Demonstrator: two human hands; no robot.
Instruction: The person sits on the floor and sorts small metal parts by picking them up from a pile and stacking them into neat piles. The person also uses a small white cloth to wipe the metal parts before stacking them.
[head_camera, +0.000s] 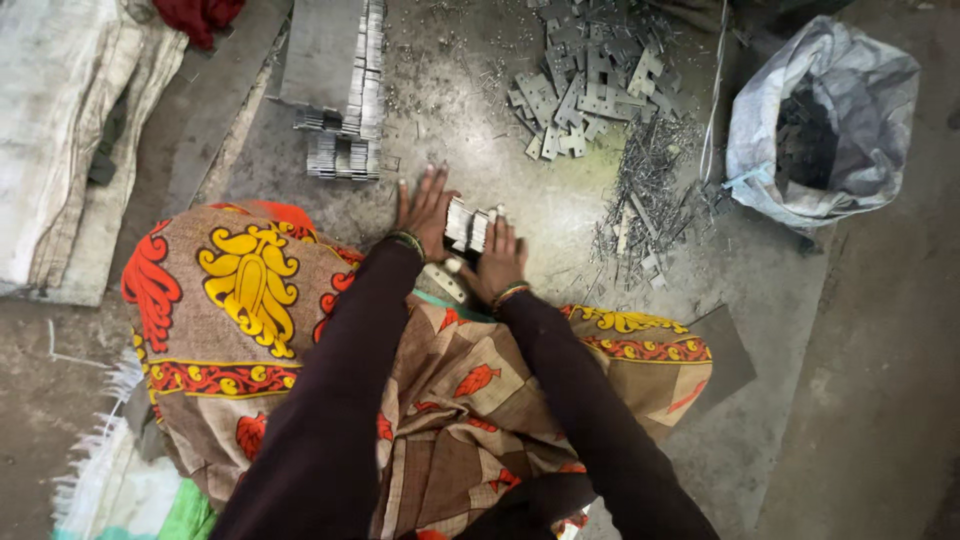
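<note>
At the far left of the concrete floor (860, 330), well away from the small stack of metal plates (468, 226) in the middle, lies a pale woven sack (60, 150), with a dark red cloth (200, 15) above it. Up and left of the stack stand neat rows of stacked plates (350, 110). Just left of the stack, the left hand (425, 210) lies with fingers spread, its palm side against the stack's left edge. The stack itself stands on edge on the floor, held between both hands, in front of the person's patterned brown, red and yellow garment (250, 300). One loose plate (445, 282) lies just below the stack, between the wrists. The right hand (497, 262) presses the stack's right side, fingers together and curled over its top. Up and right of the stack is a loose heap of flat plates (590, 85), with thin metal scraps (650, 190) below it. Far right of the stack sits an open grey bag (820, 120) holding dark pieces.
</note>
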